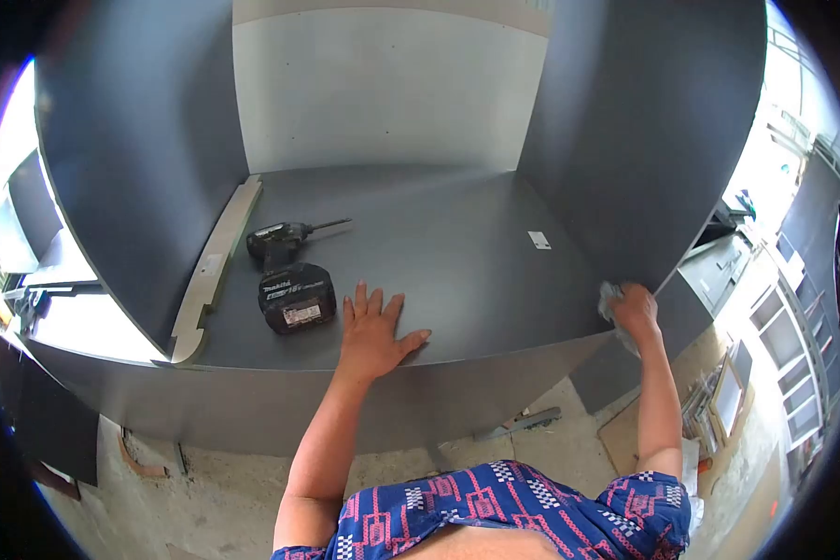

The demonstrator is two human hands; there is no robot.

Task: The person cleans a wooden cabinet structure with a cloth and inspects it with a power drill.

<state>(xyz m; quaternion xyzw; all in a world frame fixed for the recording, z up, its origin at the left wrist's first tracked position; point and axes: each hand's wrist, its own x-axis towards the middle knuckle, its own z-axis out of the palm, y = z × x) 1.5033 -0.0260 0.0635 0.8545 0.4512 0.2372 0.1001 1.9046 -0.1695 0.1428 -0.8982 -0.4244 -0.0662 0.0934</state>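
My left hand [373,333] lies flat with spread fingers on the front part of the dark grey panel [439,252], just right of a black cordless drill [294,294]. At the right front corner, my right hand [633,310] is closed on a pale, crumpled cloth or plastic piece [610,301], beside the foot of the upright right panel [644,131]. The drill rests on its side with its bit pointing right. A small white label [539,240] is on the grey panel, between the drill and the right upright.
A light notched strip [217,266] runs along the left upright panel [145,159]. A white back panel [387,89] closes the far side. On the concrete floor [233,504] are scraps and a metal bar [523,425]. Leaning boards and frames [726,392] stand at the right.
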